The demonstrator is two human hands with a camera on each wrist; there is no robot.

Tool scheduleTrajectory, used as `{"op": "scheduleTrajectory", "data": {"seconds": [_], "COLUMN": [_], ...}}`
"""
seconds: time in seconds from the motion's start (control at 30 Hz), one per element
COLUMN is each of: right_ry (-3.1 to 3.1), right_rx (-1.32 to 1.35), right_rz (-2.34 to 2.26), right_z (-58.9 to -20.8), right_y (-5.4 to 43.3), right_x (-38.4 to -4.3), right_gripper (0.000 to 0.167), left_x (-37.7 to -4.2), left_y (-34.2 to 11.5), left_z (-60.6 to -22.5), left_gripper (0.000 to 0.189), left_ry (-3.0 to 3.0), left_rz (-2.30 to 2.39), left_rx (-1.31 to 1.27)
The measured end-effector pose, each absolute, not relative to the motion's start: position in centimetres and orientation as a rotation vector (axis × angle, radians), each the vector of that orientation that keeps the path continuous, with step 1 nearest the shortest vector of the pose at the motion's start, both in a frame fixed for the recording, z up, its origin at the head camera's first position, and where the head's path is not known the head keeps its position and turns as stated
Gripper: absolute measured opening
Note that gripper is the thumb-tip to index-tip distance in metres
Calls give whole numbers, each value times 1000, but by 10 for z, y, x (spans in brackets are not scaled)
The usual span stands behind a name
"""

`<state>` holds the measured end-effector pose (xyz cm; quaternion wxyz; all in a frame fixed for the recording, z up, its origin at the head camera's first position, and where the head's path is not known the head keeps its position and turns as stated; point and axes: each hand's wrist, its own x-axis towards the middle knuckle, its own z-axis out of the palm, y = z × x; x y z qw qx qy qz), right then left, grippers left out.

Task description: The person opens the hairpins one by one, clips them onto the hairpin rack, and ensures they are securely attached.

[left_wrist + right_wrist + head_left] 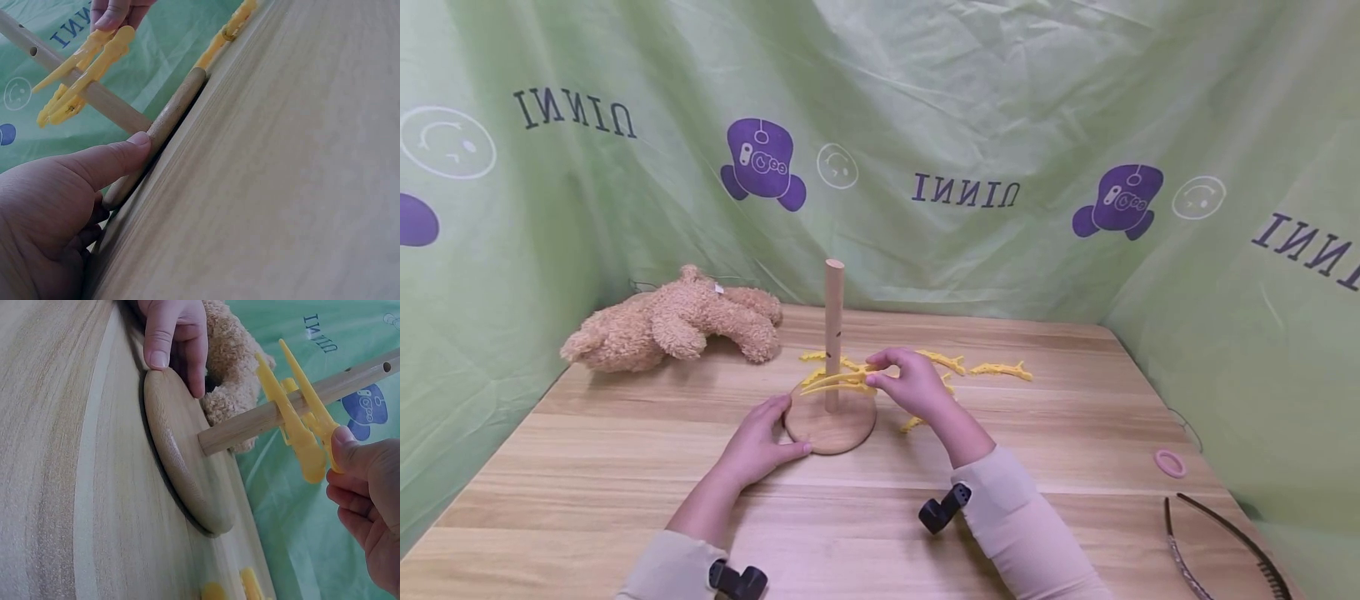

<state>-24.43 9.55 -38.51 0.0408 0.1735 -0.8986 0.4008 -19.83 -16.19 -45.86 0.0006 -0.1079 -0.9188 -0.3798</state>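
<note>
A wooden stand with a round base (829,437) and an upright post (834,308) stands mid-table. My left hand (758,446) grips the base at its left, thumb at the front edge and fingers around the side. Beside the post, my right hand (910,385) pinches a yellow hair clip (312,400) between thumb and fingers. Its long prongs point left across the post. A second yellow hair clip (301,437) sits on the post right beside it, prongs parallel. In the left wrist view the thumb presses the base's rim (169,115).
More yellow hair clips lie behind and right of the stand, one (1002,370) farthest right. A brown plush bear (681,325) lies at the back left. Toward the right edge are a pink ring (1170,463) and a dark toothed headband (1228,529). Green curtains surround the table (587,492).
</note>
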Motion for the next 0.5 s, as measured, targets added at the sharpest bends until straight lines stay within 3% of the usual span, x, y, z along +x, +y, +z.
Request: {"op": "scheduleTrajectory", "data": {"seconds": [0.5], "right_ry": [-2775], "right_rx": [576], "right_rz": [1228], "right_z": [-389], "right_y": [97], "right_x": [-242], "right_gripper": [32], "left_x": [-197], "left_y": [-162], "left_z": [-457], "left_gripper": [94], "left_ry": [-2906], "left_rz": [-1188], "left_rx": [-329]}}
